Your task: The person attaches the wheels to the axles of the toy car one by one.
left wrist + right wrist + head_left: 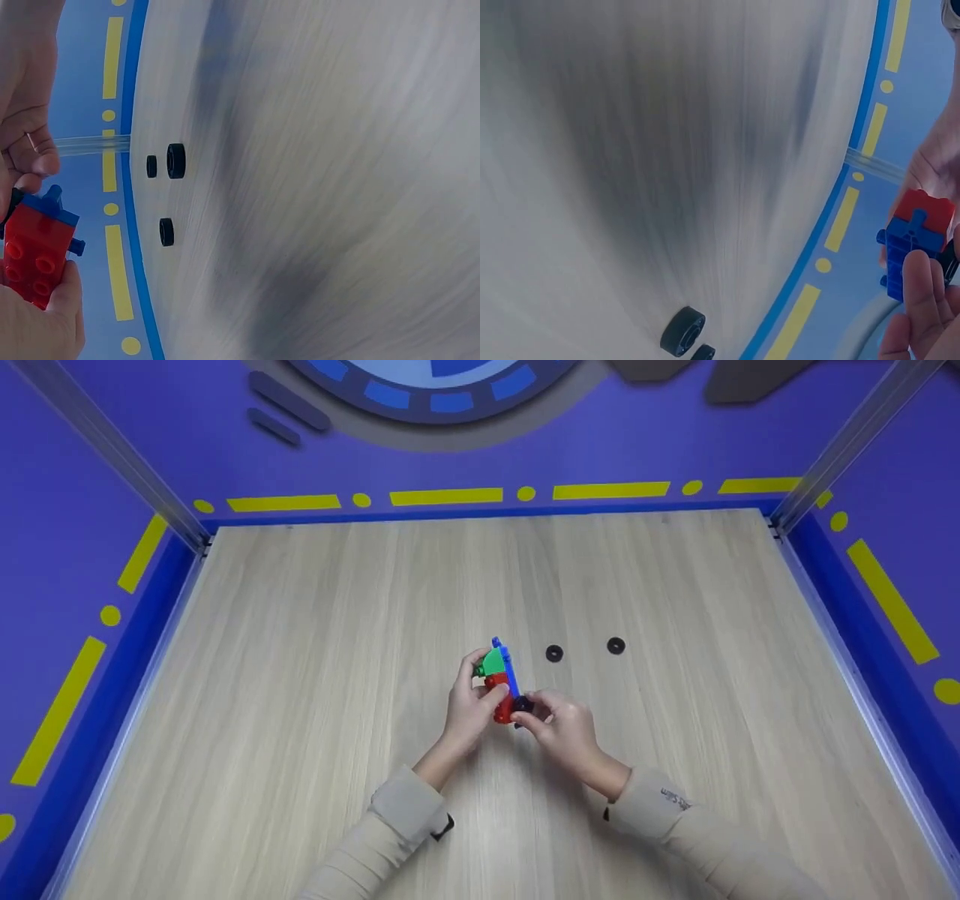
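Note:
In the head view my left hand grips a small toy car of building blocks, tilted on its side above the table. It has a green curved block, red blocks and a blue base. My right hand pinches a black wheel against the base's near end. Its fingers partly cover that wheel, so I cannot tell whether it sits on the peg. Blue pegs stick out from the base in the right wrist view.
Two loose black wheels, one nearer and one farther right, lie on the wooden table beyond my right hand. A third loose wheel shows in the left wrist view. Blue-purple panels with yellow marks wall the table.

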Demonstrator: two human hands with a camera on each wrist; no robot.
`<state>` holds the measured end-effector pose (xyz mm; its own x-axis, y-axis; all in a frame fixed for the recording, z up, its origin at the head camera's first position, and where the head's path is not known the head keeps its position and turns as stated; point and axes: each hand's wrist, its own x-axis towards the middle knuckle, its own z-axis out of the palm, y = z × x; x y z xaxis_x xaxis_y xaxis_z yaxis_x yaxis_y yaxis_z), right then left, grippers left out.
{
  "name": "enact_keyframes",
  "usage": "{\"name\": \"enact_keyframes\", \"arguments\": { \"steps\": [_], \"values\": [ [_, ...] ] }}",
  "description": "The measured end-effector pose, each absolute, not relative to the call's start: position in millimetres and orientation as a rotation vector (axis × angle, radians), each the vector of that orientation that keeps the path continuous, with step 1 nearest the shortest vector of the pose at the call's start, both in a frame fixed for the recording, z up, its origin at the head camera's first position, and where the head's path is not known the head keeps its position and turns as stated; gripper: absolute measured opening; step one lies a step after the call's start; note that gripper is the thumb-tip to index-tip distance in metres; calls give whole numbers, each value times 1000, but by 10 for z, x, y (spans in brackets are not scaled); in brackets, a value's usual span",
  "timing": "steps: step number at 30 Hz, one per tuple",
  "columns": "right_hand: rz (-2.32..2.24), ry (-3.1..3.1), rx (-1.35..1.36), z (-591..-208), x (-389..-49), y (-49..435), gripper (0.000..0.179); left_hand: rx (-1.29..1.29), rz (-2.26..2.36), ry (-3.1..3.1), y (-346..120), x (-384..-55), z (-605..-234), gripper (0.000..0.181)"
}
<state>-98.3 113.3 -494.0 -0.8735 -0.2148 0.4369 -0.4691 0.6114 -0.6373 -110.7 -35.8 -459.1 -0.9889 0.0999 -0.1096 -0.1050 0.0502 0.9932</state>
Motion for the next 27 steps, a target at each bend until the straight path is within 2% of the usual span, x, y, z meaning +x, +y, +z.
{"name": "enact_keyframes", "arguments": {
  "steps": [8,27],
  "values": [
    [1141,-2562,526,-4953,-986,1114,29,-47,2038,2187,-358,-1115,-4619,54],
    [991,-2556,686,-4993,-1037,1132,24,-104,1995,2193,-380,-1133,-4665,55]
  ]
}}
